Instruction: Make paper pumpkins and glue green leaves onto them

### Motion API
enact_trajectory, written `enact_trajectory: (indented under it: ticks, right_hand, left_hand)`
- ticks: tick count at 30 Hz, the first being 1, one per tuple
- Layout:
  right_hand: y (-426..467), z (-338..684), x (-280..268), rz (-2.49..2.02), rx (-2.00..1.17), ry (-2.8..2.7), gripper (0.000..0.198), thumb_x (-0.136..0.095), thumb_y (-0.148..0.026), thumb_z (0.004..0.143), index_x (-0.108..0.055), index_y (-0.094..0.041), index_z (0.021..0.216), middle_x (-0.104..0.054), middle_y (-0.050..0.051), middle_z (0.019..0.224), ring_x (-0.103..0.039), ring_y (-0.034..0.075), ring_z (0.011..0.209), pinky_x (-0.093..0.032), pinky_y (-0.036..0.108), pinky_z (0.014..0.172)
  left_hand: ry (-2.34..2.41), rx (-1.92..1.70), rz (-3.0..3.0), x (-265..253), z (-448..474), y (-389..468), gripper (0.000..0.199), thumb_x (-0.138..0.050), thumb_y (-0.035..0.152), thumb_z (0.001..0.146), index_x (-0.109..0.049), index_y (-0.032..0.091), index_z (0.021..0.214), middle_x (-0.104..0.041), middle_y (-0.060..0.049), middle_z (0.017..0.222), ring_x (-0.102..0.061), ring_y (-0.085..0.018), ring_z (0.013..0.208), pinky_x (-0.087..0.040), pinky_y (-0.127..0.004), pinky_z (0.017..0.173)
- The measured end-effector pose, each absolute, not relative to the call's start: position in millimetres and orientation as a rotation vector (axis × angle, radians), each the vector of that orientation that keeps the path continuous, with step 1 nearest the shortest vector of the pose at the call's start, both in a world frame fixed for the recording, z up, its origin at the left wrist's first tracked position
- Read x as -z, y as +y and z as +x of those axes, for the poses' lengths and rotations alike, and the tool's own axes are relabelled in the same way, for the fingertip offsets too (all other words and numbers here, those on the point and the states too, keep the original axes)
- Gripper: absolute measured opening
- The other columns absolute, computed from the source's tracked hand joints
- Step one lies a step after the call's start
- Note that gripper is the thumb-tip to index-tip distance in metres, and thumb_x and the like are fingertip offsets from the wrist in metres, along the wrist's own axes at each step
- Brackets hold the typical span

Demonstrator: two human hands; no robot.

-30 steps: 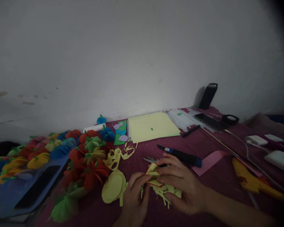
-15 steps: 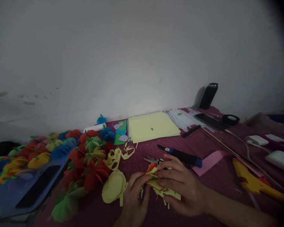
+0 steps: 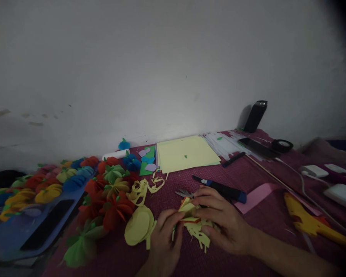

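Observation:
A small folded piece of yellow and orange paper (image 3: 188, 207) is held between my two hands. My left hand (image 3: 165, 238) is closed on its left edge, with fingertips bent. A small green bit shows by the left fingers; I cannot tell what it is. My right hand (image 3: 222, 219) pinches the paper from the right, and its fingers cover part of it. Under and beside the fingers lie thin yellow paper scraps (image 3: 199, 232). Open metal blades, apparently scissors (image 3: 182, 193), stick out behind the paper, their handles hidden. Yellow paper circles (image 3: 138, 226) lie left of my left hand.
Several colourful paper pumpkins (image 3: 118, 209) crowd the left. Yellow sheets (image 3: 187, 156) lie by the wall. A box cutter (image 3: 225, 190), a pink paper strip (image 3: 256, 197), a yellow glue gun (image 3: 308, 219), a phone (image 3: 258, 148) and a black can (image 3: 256, 116) are to the right.
The folded paper has turned and spread between my fingers, showing more of its orange edges. My right thumb has shifted slightly, uncovering more scraps. My left hand is almost unmoved.

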State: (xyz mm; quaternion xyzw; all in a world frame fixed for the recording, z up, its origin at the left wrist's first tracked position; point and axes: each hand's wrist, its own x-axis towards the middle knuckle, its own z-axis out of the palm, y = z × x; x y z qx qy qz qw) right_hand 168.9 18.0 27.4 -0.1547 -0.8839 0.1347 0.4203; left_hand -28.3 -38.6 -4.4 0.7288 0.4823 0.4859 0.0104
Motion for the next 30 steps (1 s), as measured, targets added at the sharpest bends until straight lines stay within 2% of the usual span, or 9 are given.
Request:
enact_trajectory:
  ticks: [5, 10, 25, 30]
  right_hand:
    - [23, 168, -27, -0.438, -0.615, -2.139, 0.021, -0.047, -0.014, 0.087, -0.064, -0.019, 0.1, -0.061, 0.009, 0.106, -0.047, 0.023, 0.112, -0.043, 0.045, 0.092]
    - [28, 167, -26, -0.469, -0.762, -2.086, 0.015, -0.056, -0.022, 0.086, -0.066, -0.022, 0.097, -0.063, 0.007, 0.107, -0.049, 0.021, 0.111, -0.042, 0.044, 0.093]
    - [28, 165, -30, -0.495, -0.95, -2.075, 0.017, -0.054, -0.021, 0.087, -0.071, -0.02, 0.087, -0.064, 0.008, 0.098, -0.055, 0.019, 0.102, -0.045, 0.039, 0.089]
    - [28, 164, -30, -0.491, -0.922, -2.092, 0.015, -0.055, -0.018, 0.086, -0.069, -0.018, 0.081, -0.064, 0.008, 0.098, -0.055, 0.018, 0.1, -0.045, 0.037, 0.088]
  left_hand:
    - [1.489, -1.513, 2.305, 5, -28, -40, 0.024, -0.054, 0.009, 0.081, -0.06, 0.021, 0.101, -0.063, -0.003, 0.093, -0.062, -0.012, 0.085, -0.053, -0.021, 0.077]
    - [1.462, -1.52, 2.309, 7, -29, -39, 0.024, -0.054, 0.009, 0.081, -0.06, 0.02, 0.102, -0.062, -0.004, 0.094, -0.062, -0.012, 0.086, -0.052, -0.02, 0.078]
    - [1.401, -1.475, 2.369, 8, -29, -40, 0.024, -0.051, 0.009, 0.083, -0.06, 0.019, 0.102, -0.062, -0.004, 0.094, -0.062, -0.012, 0.086, -0.052, -0.02, 0.078]
    - [1.388, -1.457, 2.393, 9, -30, -40, 0.024, -0.049, 0.009, 0.084, -0.059, 0.019, 0.104, -0.06, -0.005, 0.095, -0.062, -0.011, 0.087, -0.051, -0.018, 0.079]
